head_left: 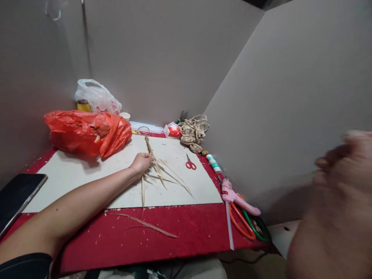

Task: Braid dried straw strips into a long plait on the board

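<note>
My left hand (142,162) is closed on the lower end of a braid of dry plant fibre (148,144), above the white sheet. Loose pale strands (159,173) fan out below the fingers across the sheet. The braid's top end meets a thin ring (143,130). Far from the braid, my right hand (343,174) is raised at the right edge of the view, close to the camera and blurred. Its fingers look curled in; what they hold, if anything, cannot be made out. Small red-handled scissors (190,164) lie on the sheet, right of the strands.
A red plastic bag (90,131) and a phone (20,193) are at left. Coiled twine (192,131) sits at the back right. A pink glue gun (236,197) and orange-handled scissors (241,223) lie along the right edge. A fibre strip (151,225) rests on red cloth (192,228).
</note>
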The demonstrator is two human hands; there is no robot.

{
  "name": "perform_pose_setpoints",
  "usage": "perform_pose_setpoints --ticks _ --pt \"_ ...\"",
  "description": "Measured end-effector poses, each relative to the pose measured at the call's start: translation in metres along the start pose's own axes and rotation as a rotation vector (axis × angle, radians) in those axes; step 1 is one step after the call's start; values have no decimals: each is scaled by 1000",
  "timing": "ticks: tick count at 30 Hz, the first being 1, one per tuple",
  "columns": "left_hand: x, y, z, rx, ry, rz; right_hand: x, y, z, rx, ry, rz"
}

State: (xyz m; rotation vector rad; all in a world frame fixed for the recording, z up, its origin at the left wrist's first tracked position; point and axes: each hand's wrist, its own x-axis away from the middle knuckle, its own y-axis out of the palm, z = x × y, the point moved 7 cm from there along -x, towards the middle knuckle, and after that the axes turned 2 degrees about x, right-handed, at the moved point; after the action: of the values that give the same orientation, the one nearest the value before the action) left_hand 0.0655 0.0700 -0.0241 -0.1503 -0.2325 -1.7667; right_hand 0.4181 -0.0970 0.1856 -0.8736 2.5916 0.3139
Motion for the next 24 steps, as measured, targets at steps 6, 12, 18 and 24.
perform_pose_setpoints --ticks 6,12,18,24 --pt "-1 0 0 1 -4 -1 151 172 66 530 -105 -764" --pt "1 0 1 64 -9 -16 215 227 117 735 -306 -1059" --pt "0 3 0 102 -49 -70 124 182 118 922 -269 -881" --pt "-2 2 -1 77 -65 -69 97 165 113 997 -248 -711"
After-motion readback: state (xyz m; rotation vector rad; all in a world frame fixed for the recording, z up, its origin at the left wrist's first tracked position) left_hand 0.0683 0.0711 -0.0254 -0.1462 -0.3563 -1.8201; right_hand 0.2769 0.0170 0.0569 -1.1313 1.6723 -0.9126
